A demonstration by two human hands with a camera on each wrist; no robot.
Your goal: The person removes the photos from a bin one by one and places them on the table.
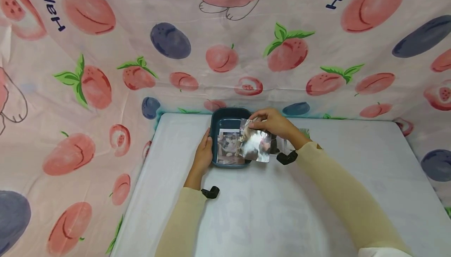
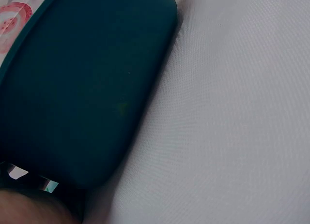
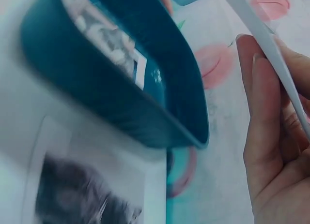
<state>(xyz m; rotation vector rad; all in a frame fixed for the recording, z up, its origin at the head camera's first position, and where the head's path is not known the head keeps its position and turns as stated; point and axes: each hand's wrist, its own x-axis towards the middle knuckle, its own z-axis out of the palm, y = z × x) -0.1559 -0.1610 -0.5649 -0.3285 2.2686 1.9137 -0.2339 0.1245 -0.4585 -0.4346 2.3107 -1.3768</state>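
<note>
The left hand [image 1: 203, 153] lies against the left wall of the tray [image 1: 225, 122], fingers curled loosely along its rim, forearm stretched in from the near side. The teal tray sits at the far edge of the table [image 1: 317, 194], a photo [image 1: 229, 149] lying flat inside. The right hand [image 1: 273, 123] reaches over the tray's right side, pinching a glossy print [image 1: 256, 145] by its top edge, tilted across the rim.

Teal tray [image 1: 215, 121], white table [image 1: 317, 194], pink fruit-print cloth [image 1: 105, 85].
</note>
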